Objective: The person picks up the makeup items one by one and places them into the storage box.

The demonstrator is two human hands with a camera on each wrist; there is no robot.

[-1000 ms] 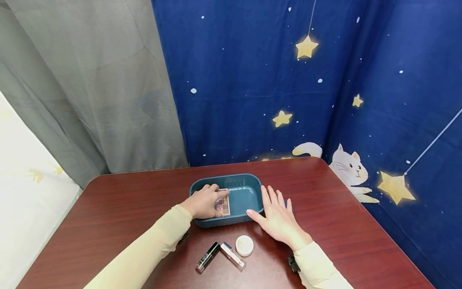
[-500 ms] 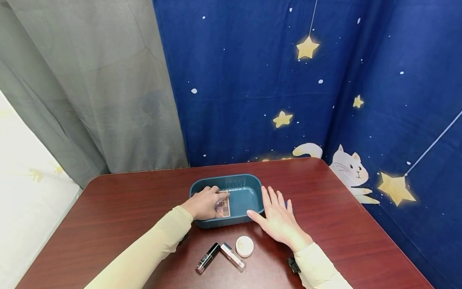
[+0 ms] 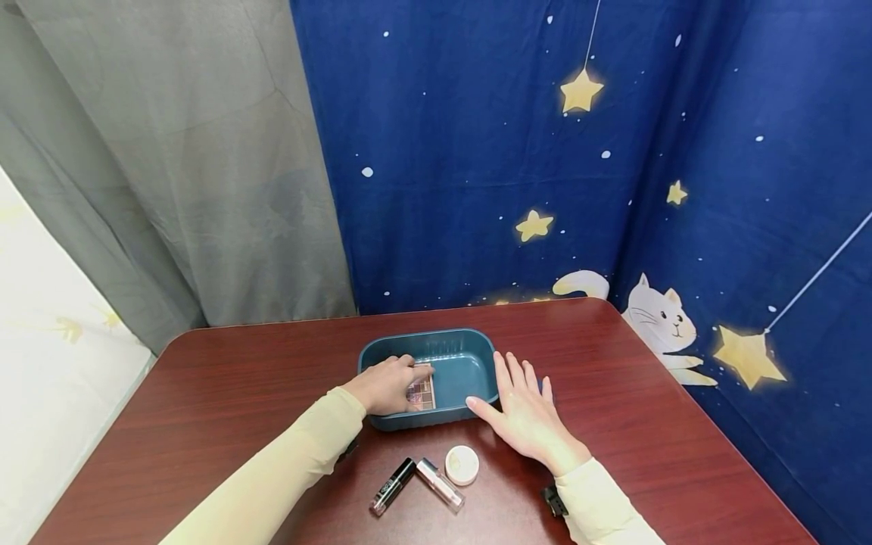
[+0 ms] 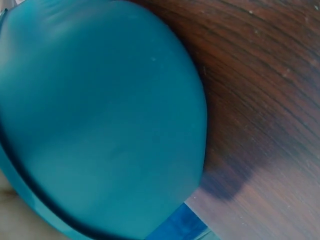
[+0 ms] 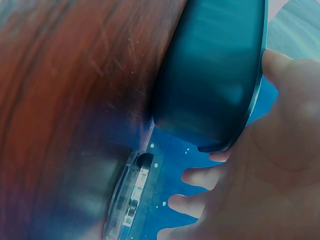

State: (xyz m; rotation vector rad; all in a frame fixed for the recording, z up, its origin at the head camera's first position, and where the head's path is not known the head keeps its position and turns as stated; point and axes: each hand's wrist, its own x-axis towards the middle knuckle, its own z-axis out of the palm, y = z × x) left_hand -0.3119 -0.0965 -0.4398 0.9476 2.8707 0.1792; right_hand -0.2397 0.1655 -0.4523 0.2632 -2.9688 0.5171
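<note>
In the head view, a teal oblong basin (image 3: pixel 462 378) stands on the table. My left hand (image 3: pixel 387 384) reaches over its left rim and holds an eyeshadow palette (image 3: pixel 424 392) by its edges, thumb near and fingers far. The palette lies low inside the basin's left part, half hidden by the hand. My right hand (image 3: pixel 527 416) spreads at the basin's right end, its thumb on the near rim and its straight fingers along the side. In the right wrist view, the right hand's thumb (image 5: pixel 276 65) touches the rim. The left wrist view shows mainly the basin's outer wall (image 4: pixel 110 110).
Before the basin lie a black-capped tube (image 3: pixel 393 487), a clear tube with a silver cap (image 3: pixel 440 484) and a round white jar (image 3: pixel 462 465). A flat, clear-edged case (image 5: pixel 129 200) lies by the right hand. Curtains hang behind the table (image 3: pixel 272 363).
The palette has sunk slightly and moved toward me inside the basin, with my left hand still on it. My right hand and the basin stay where they were.
</note>
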